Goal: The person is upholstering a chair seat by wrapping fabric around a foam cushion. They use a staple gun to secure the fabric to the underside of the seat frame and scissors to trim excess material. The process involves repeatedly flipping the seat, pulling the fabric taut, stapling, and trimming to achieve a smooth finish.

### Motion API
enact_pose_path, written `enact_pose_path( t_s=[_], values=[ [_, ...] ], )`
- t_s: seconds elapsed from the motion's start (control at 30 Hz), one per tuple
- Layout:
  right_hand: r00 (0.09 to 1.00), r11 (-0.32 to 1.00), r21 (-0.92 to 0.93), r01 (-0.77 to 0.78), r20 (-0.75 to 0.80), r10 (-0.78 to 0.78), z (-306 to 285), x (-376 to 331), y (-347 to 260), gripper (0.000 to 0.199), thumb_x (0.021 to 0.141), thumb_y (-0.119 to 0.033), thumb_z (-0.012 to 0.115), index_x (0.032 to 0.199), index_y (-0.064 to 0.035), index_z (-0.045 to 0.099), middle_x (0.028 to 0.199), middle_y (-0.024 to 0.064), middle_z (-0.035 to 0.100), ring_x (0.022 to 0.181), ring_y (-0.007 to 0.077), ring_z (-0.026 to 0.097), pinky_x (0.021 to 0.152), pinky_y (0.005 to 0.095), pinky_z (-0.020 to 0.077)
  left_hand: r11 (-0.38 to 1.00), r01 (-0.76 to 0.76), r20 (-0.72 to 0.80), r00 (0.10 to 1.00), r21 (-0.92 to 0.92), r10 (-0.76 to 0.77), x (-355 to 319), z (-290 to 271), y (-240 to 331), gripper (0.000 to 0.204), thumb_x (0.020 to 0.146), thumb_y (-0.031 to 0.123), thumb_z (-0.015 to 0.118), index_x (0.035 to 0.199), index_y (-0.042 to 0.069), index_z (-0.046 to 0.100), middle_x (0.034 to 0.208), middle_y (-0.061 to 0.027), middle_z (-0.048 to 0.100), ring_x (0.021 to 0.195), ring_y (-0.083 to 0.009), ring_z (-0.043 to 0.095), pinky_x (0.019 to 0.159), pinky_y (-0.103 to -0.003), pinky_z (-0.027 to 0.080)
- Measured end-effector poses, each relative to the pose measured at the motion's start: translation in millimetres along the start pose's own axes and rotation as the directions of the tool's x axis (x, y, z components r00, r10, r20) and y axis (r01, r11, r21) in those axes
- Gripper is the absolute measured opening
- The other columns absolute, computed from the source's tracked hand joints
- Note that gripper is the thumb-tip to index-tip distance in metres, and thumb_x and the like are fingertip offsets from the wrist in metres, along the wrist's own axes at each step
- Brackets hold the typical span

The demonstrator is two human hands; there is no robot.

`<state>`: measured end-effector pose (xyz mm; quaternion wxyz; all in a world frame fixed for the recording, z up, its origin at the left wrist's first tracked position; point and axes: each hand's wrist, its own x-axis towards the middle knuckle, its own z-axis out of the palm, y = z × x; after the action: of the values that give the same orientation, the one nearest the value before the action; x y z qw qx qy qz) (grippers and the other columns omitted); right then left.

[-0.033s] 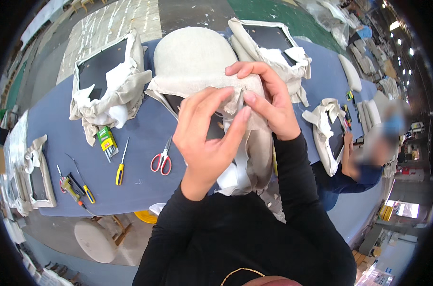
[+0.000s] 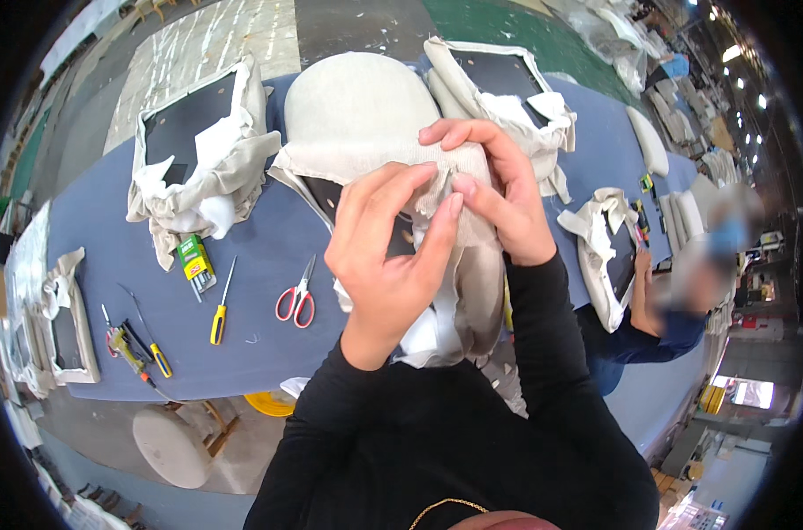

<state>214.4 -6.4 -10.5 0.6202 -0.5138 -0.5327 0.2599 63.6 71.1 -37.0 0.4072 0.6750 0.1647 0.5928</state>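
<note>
two foreground hands (image 2: 375, 261) (image 2: 510, 199), one red-handled scissors (image 2: 303, 284)

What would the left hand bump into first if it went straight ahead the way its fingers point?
Most likely the right hand, close ahead of the left hand; depth is unclear, so the beige fabric there might come first.

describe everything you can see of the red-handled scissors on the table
The scissors have two red-rimmed loops with whitish parts toward the pivot, and grey, metallic-looking blades that seem nearly shut. They lie flat on the blue table, tips pointing away from the person, between a yellow screwdriver and the left hand. Only the table touches them.
</note>
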Motion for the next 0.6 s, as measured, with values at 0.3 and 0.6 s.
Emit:
enact_pose_path(
  t_s=[0.3,0.6],
  values=[
    [0.992,0.999,0.008,-0.046,-0.12,0.046,1.8,-1.5,5.5,0.033,0.099,-0.016,0.067,0.128,0.0003,0.065,0.135,0.0148,0.069,0.131,0.0236,0.062,0.117,0.0386,0.044,0.961,0.156,-0.107,0.977,-0.23,-0.184,-5.3,23.1,-8.4,0.019,0.086,-0.004,0.086,0.103,0.001,0.081,0.099,-0.0133,0.078,0.087,-0.026,0.073,0.077,-0.034,0.058],
    [0.985,0.998,0.039,-0.054,-0.165,0.059,1.4,0.6,8.8,0.031,0.099,-0.012,0.065,0.126,0.002,0.064,0.139,0.0209,0.067,0.132,0.0268,0.061,0.118,0.0404,0.0427,0.996,-0.042,-0.053,0.998,-0.078,0.038,-6.7,25.7,-26.7,0.025,0.08,-0.006,0.085,0.104,0.0,0.082,0.1,-0.0128,0.078,0.083,-0.0266,0.073,0.075,-0.032,0.059]
  ],
)
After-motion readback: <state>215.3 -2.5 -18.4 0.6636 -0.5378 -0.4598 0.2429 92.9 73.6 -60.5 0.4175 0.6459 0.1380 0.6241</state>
